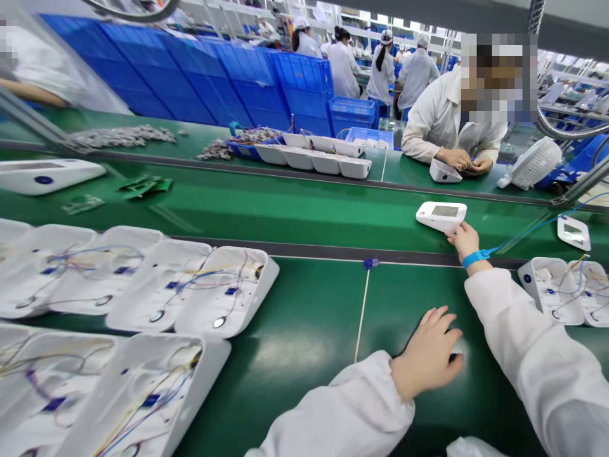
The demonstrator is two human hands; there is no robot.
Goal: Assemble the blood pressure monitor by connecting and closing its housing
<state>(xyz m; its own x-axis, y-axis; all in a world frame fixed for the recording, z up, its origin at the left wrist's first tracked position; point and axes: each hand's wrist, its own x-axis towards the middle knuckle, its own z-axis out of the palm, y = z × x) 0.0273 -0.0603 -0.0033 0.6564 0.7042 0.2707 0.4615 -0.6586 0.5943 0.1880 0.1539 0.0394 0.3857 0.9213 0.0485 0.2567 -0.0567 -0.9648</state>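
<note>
My right hand [465,244], with a blue wrist strap [477,258] on its wrist, grips the near right corner of a white device with a grey screen [442,217]. That device is over the green sunken strip beyond the workbench's dark edge. My left hand [431,352] hovers low above, or rests on, the green bench top [309,330]; its fingers are spread and nothing is in them. To the left stand several open white housings [228,292] with loose coloured wires and small round metal parts inside. More wired housings [552,295] stand beside my right forearm.
Across the strip a co-worker [451,120] handles a white housing [445,171]. A white panel [573,233] lies at the right, and another white device [50,176] at the left near green packets [145,186]. Blue crates [304,79] stand behind. A blue cord [533,227] runs from my wrist strap.
</note>
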